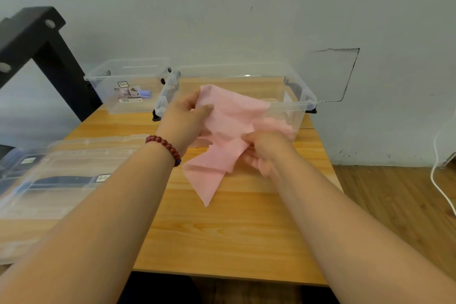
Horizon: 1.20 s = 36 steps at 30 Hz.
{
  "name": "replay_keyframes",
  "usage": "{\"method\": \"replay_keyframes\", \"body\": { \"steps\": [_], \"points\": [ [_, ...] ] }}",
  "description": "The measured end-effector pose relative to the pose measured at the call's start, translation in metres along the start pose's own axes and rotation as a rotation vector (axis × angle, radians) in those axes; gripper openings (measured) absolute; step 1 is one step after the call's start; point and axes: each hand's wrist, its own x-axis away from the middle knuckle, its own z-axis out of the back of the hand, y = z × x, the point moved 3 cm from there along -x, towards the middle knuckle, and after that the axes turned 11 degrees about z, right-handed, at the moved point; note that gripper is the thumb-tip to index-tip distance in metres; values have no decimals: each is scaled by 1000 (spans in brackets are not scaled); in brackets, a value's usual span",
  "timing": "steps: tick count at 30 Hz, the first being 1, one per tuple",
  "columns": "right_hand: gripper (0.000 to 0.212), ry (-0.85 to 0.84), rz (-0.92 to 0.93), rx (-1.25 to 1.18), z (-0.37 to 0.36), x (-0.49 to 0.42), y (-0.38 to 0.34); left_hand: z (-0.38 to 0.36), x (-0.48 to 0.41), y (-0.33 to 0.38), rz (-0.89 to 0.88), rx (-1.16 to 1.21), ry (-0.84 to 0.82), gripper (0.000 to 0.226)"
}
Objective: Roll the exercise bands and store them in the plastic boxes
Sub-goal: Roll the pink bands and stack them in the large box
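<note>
- The person's left hand (183, 116) pinches the upper left edge of a pink exercise band (232, 116); the right hand (261, 153) curls round a bunched part lower and to the right; both hands grip the band above the table.
- A dark red bead bracelet (164, 144) sits on the left wrist.
- The band is crumpled and unrolled between the hands; one loose tail hangs toward the near side, its tip touching or just above the wooden table (222, 234); which of the two cannot be told.
- Just beyond the hands stands a large clear plastic box (304, 103), open; some pink looks hazy at its near wall, so part of the band may lie inside; this is unclear.
- To the far left is a smaller clear box (98, 79) with a purple item (144, 93) inside; clear lids (61, 155) lie near left, blurred.
- Likely risk: a roll started from these creases would come out lopsided; the hanging tail could slide out of a loose grip; a slack roll could spring open once stored.
</note>
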Motion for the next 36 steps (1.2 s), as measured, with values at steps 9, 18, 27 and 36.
{"method": "replay_keyframes", "body": {
  "steps": [9, 18, 27, 36],
  "points": [
    [18, -72, 27, -300, -1, -6, -15, -6, 1, -6, -82, -145, 226, 36],
    [30, -10, 113, -337, 4, -8, -16, -23, 16, -41, 271, 208, 28, 19],
    [15, -51, 307, -15, 8, -5, -15, -22, 18, -11, -13, 28, 179, 18],
    [18, -84, 239, -158, 25, 0, -26, -6, 6, -3, 126, 282, -22, 31]
  ]
}}
